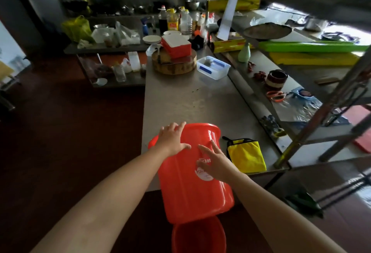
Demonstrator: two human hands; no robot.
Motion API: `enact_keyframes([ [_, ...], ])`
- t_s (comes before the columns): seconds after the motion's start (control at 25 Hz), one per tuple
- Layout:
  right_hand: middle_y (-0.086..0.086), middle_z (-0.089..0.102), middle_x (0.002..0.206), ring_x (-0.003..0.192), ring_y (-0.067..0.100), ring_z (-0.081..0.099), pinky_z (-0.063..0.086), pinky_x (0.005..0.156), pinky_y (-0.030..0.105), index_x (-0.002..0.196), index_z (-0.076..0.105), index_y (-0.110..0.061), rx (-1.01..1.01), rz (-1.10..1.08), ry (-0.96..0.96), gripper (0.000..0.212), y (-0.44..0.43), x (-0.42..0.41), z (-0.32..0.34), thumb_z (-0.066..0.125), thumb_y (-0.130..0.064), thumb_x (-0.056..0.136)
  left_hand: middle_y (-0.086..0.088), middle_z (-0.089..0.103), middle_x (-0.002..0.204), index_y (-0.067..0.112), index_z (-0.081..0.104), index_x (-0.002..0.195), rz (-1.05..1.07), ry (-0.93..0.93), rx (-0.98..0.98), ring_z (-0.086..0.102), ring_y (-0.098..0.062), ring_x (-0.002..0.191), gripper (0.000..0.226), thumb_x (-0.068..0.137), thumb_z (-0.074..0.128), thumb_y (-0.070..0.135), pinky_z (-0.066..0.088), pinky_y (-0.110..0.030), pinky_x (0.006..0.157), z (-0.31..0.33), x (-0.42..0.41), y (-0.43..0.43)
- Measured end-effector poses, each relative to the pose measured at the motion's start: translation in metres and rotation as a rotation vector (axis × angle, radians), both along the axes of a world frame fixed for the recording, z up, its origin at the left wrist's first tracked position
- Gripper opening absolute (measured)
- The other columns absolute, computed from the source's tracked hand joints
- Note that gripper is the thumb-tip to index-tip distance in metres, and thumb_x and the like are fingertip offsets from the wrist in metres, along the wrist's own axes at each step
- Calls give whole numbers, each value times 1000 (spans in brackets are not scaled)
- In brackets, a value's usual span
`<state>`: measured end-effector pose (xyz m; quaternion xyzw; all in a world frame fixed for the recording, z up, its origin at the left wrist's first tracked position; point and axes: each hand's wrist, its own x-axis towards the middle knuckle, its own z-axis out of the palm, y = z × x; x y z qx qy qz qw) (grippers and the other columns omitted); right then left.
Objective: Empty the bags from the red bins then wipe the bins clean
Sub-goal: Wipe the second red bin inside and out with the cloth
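Note:
A red bin (192, 188) lies tipped on its side at the near edge of the steel table (180, 100), its rim pointing away from me and its base jutting over the edge. My left hand (172, 138) rests on its upper side near the rim, fingers spread over the curve. My right hand (215, 160) lies flat on the side with straight fingers, partly covering a white round label. A second red bin (197, 236) stands on the floor right below. A yellow cloth (246, 155) with black trim lies on the table just right of the bin.
Farther back on the table stand a round wooden chopping block (173, 64) with a red-and-white box on it and a clear plastic tub (213, 67). A metal shelf rack (313, 124) crowds the right side. Bottles and bags fill the back counter. Dark floor lies to the left.

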<state>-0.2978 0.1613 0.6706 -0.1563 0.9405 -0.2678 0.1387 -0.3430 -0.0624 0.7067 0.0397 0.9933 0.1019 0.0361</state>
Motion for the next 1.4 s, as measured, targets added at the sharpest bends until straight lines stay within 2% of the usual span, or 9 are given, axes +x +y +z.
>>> enact_keyframes([
  [0.12, 6, 38, 158, 136, 28, 48, 48, 96, 33, 146, 49, -27, -175, -287, 80, 45, 5, -20, 6, 50, -43, 103, -7, 48, 140, 26, 38, 144, 0, -22, 97, 44, -30, 130, 93, 69, 79, 63, 36, -43, 108, 0, -12, 13],
  [0.28, 12, 61, 131, 106, 29, 66, 57, 85, 39, 145, 45, -23, -261, -562, -27, 53, 15, -38, 19, 49, -51, 101, -3, 52, 135, 25, 43, 138, -111, -24, 99, 43, -28, 128, 86, 69, 81, 59, 34, -43, 105, 2, 2, 35],
  [0.44, 10, 65, 102, 84, 24, 66, 56, 72, 38, 122, 61, -16, -846, -847, -425, 37, 38, -35, 27, 62, -40, 94, 0, 48, 131, 25, 41, 139, -123, 25, 135, 39, -23, 127, 81, 73, 78, 56, 27, -40, 106, -2, 43, 45],
  [0.6, 11, 58, 81, 66, 27, 60, 57, 68, 46, 91, 62, -5, -636, -900, -596, 13, 68, -6, 20, 65, -17, 91, 1, 43, 129, 25, 38, 141, -325, 93, -11, 36, -22, 123, 78, 79, 74, 54, 21, -37, 103, -12, 104, 80],
  [0.76, 17, 54, 77, 58, 32, 57, 39, 23, 55, 88, 53, 0, -561, -948, -662, 13, 121, 41, -15, 47, 11, 93, -3, 47, 122, 19, 43, 137, -479, 187, -53, 42, -26, 116, 71, 81, 70, 52, 26, -40, 102, -34, 173, 132],
  [0.96, 16, 59, 76, 57, 34, 65, 57, 52, 61, 92, 59, 6, -520, -1084, -595, 15, 199, 115, -76, 55, 12, 79, -3, 56, 118, 18, 56, 130, -600, 263, -29, 50, -24, 110, 63, 91, 46, 66, 35, -43, 102, -68, 243, 193],
  [1.12, 11, 70, 89, 79, 37, 70, 62, 61, 49, 97, 69, -21, -475, -1063, -425, 48, 255, 159, -130, 48, -12, 54, -8, 62, 120, 18, 68, 121, -549, 312, -20, 58, -30, 112, 44, 91, 50, 45, 43, -44, 99, -90, 245, 219],
  [1.32, -3, 71, 103, 77, 25, 70, 55, 58, 34, 134, 58, -42, -500, -971, -393, 74, 302, 218, -137, 60, -6, 69, -17, -5, 165, 29, 2, 159, -38, -27, -260, 1, -42, 150, 83, 95, 53, 39, 11, -51, 121, -132, 218, 221],
  [1.4, -5, 69, 115, 79, 21, 73, 56, 58, 31, 145, 48, -42, -497, -987, -436, 84, 324, 234, -156, 62, -6, 71, -18, -6, 164, 31, -11, 157, 241, -146, -148, 14, -44, 148, 93, 94, 58, 35, 22, -53, 119, -158, 201, 226],
])
